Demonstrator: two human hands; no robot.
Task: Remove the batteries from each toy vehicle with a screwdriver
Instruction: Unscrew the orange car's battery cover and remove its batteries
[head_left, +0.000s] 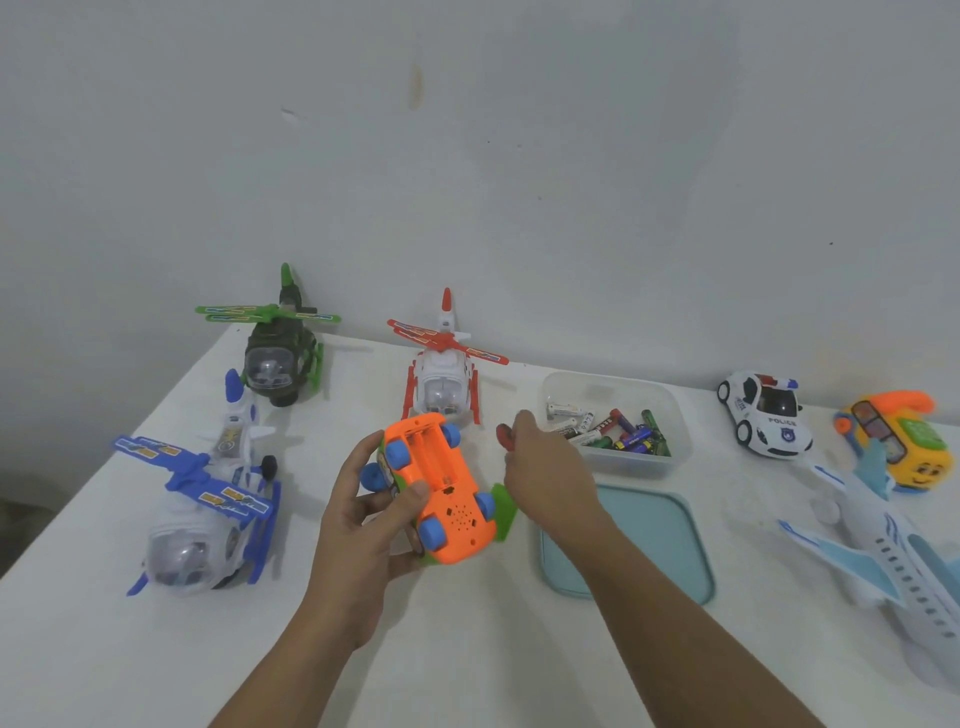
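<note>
Upside down, orange car (449, 501) lies lengthwise away from viewer, gripped by left hand (363, 530); right hand (550, 467) pinches red screwdriver (504, 434).

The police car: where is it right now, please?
Head view: the police car stands far right on the table, between the battery box and the yellow phone.

— Layout?
— Toy car (441, 493) in my left hand (358, 525), centre; screwdriver (504, 435) in my right hand (545, 467). Near helicopter (202, 525) left, far helicopter (278, 364) behind it, middle helicopter (447, 379) behind the car.
— Right side?
— Batteries (618, 431) in the tub (641, 466), lid (660, 545) before it.
</note>
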